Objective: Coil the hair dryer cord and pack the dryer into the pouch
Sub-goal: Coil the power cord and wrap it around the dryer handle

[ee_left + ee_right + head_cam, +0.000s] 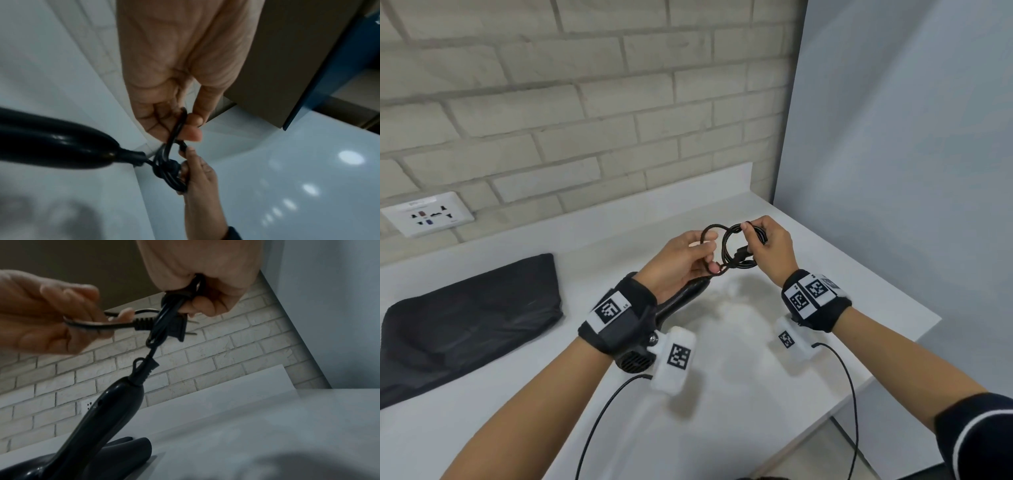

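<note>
Above the white counter [739, 359] both hands work a small coil of black cord [743, 265]. My right hand [751, 236] grips the bundled loops; in the right wrist view the coil [164, 324] runs out of its fist, with the plug [176, 327] poking through. My left hand [707, 251] pinches a loop of cord [174, 134] near the plug. The black hair dryer [683, 299] hangs by its cord below my left wrist, handle [109, 410] pointing up. A flat black pouch [469, 315] lies on the counter at the left.
A wall socket [428, 214] sits in the brick wall at the back left. A pale panel [893, 171] closes off the right side, and the counter's edge [859, 394] runs diagonally at the right. Thin wrist-camera cables [599, 428] hang from both wrists.
</note>
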`<state>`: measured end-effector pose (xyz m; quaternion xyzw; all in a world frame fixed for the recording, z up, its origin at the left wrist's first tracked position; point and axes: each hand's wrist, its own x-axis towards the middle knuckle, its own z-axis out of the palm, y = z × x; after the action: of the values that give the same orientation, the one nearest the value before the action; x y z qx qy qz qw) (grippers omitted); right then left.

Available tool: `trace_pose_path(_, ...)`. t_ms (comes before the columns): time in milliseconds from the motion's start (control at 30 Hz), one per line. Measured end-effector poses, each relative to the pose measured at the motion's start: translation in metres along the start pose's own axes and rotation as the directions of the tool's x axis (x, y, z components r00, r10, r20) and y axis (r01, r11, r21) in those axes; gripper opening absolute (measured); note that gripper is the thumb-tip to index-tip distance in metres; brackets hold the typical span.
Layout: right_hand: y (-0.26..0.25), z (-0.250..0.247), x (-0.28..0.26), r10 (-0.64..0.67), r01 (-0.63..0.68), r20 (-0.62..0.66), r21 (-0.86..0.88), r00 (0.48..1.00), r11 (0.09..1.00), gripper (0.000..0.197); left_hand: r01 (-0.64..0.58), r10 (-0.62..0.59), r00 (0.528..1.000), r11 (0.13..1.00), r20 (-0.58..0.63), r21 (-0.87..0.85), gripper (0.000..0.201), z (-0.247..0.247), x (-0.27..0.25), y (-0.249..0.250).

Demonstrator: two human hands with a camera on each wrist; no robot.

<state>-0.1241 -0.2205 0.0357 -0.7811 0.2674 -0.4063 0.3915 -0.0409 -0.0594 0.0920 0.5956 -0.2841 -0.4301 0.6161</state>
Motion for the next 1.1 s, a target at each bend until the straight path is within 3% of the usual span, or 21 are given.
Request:
trace_pose_path(100, -0.002, 0.001, 0.001, 0.010, -0.010, 0.006, 0.007, 1.000, 1.000, 0.022, -0.019, 0.021, 1.000, 0.986, -0.013, 0.165, 0.009, -0.010, -0.003, -0.005)
trace_pose_path(267, -0.005, 0.001, 0.001, 0.038, -0.040, 0.053, 0.038, 0.998, 0.998, 0.019, -0.146, 0.136, 0.988, 0.972, 0.068, 0.182, 0.022, -0.010, -0.011, -0.012)
trace_pose_path(433, -0.008, 0.001, 0.004, 0.084, -0.100, 0.115, 0.144, 0.990, 0.985, 0.018, -0.246, 0.245, 0.969, 0.951, 0.028, 0.185, 0.022, -0.004, -0.009, -0.014)
trace_pose_path(633, -0.008, -0.006, 0.007, 0.202, -0.236, 0.162, 0.226, 0.966, 0.945, 0.020, -0.244, 0.259, 0.957, 0.962, -0.127, 0.127, 0.014, -0.018, -0.008, -0.005)
trace_pose_path(767, -0.017, -0.014, 0.010, 0.251, -0.330, 0.261, 0.326, 0.932, 0.886, 0.019, -0.201, 0.254, 0.957, 0.927, -0.136, 0.317, 0.022, -0.038, -0.002, 0.010)
trace_pose_path(833, -0.021, -0.017, 0.012, 0.274, -0.374, 0.310, 0.333, 0.910, 0.866, 0.018, -0.174, 0.264, 0.957, 0.857, -0.124, 0.486, 0.023, -0.049, 0.004, 0.015)
trace_pose_path(933, -0.026, -0.021, 0.016, 0.302, -0.430, 0.377, 0.325, 0.876, 0.842, 0.019, -0.127, 0.285, 0.955, 0.651, -0.086, 0.748, 0.026, -0.062, 0.011, 0.016)
trace_pose_path(1033, -0.032, -0.020, 0.016, 0.314, -0.446, 0.392, 0.311, 0.864, 0.839, 0.021, -0.042, 0.158, 0.987, 0.475, -0.038, 0.879, 0.030, -0.063, 0.017, 0.008)
trace_pose_path(1100, -0.034, -0.018, 0.014, 0.326, -0.448, 0.373, 0.309, 0.868, 0.839, 0.022, 0.004, 0.042, 0.999, 0.426, -0.024, 0.905, 0.033, -0.057, 0.021, 0.000)
